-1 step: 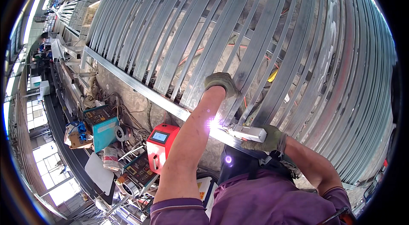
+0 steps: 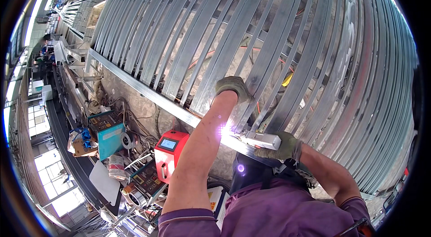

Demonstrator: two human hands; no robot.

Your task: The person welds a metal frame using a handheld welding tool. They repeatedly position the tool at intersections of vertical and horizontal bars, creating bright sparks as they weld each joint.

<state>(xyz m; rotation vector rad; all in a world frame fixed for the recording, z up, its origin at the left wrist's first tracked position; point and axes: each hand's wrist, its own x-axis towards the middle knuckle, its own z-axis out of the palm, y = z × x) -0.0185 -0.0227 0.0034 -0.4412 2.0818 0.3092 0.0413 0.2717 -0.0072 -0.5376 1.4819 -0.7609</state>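
Observation:
My gloved left hand [image 2: 233, 87] is closed over a grey metal tube [image 2: 246, 110], one of many laid side by side. Its fingertips are partly hidden. My gloved right hand [image 2: 286, 147] grips a silver, box-bodied handheld welding gun [image 2: 262, 140]. The gun points left along the frame's near rail [image 2: 152, 95], where the tube ends meet it. A bright violet-white welding flash [image 2: 226, 131] burns at its tip, just right of my left forearm. Glare hides the joint itself.
Left of my forearm stands a red machine [image 2: 169, 158] with a small screen. Beyond it are a teal machine [image 2: 111, 140], a wire spool [image 2: 128, 140] and tangled cables [image 2: 130, 113]. A yellow object [image 2: 287, 79] shows between the tubes. Hoses run on the floor beneath.

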